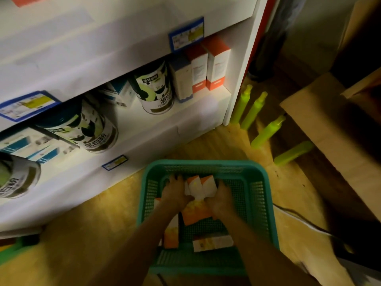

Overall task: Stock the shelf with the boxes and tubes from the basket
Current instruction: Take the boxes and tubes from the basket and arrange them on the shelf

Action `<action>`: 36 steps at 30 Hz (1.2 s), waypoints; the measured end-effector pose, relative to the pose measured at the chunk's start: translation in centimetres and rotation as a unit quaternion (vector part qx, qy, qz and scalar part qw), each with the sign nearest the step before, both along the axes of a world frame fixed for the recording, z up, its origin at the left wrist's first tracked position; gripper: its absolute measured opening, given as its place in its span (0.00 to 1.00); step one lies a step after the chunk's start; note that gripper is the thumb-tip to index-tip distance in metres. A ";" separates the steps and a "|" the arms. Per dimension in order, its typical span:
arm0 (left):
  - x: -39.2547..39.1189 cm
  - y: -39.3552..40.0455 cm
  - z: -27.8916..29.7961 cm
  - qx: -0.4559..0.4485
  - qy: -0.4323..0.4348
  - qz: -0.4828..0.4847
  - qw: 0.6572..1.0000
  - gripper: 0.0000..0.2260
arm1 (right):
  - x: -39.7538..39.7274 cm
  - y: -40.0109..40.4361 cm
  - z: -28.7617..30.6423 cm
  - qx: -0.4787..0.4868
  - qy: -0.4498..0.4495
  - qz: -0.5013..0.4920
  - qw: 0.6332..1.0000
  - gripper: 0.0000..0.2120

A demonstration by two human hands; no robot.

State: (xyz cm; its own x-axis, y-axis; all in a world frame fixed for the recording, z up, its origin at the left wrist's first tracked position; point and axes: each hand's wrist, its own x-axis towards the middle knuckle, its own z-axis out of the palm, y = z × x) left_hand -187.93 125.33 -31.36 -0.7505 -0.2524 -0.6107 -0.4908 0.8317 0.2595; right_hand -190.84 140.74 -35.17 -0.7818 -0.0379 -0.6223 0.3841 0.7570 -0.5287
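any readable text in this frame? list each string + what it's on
"蛋白": large characters low on the upright tin on the shelf; the lines above and below them are too blurred.
"蛋白粉": on the tilted tin further left, partly readable.
Blue-framed price tags: print too small and blurred.
White-and-orange boxes in the basket, and boxes on the shelf: no legible text.

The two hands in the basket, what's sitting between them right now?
In the head view, a bunch of upright orange-and-white boxes sits between the left hand and the right hand, which press in on them from either side inside the green basket.
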 end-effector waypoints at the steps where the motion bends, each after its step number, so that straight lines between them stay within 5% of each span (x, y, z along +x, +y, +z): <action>1: 0.2 -0.1 -0.1 0.001 0.004 0.002 1.000 0.43 | 0.2 0.3 -0.3 -0.009 -0.002 -0.009 1.000 0.26; 5: 1.1 -0.3 0.1 0.005 0.013 -0.006 1.000 0.48 | 0.6 0.8 1.7 -0.032 -0.014 -0.062 0.997 0.19; 10: 1.9 -0.5 1.8 0.000 0.044 -0.047 0.998 0.38 | 0.1 0.8 3.1 -0.045 -0.003 -0.051 0.998 0.20; 13: 2.1 -0.7 3.3 0.021 0.052 -0.063 0.996 0.33 | 0.3 0.1 5.0 -0.027 0.038 0.032 0.998 0.19; 19: 2.6 -1.4 8.3 0.007 0.080 -0.081 0.994 0.27 | 1.0 1.1 9.5 0.028 0.157 0.241 0.957 0.37; 25: 3.1 -3.4 15.7 -0.040 0.140 -0.088 0.985 0.26 | -1.4 0.7 17.4 0.005 0.229 0.248 0.941 0.24; 36: 7.4 -7.1 32.9 -0.167 0.259 -0.087 0.947 0.32 | 0.9 -2.8 34.3 0.011 0.341 0.304 0.889 0.25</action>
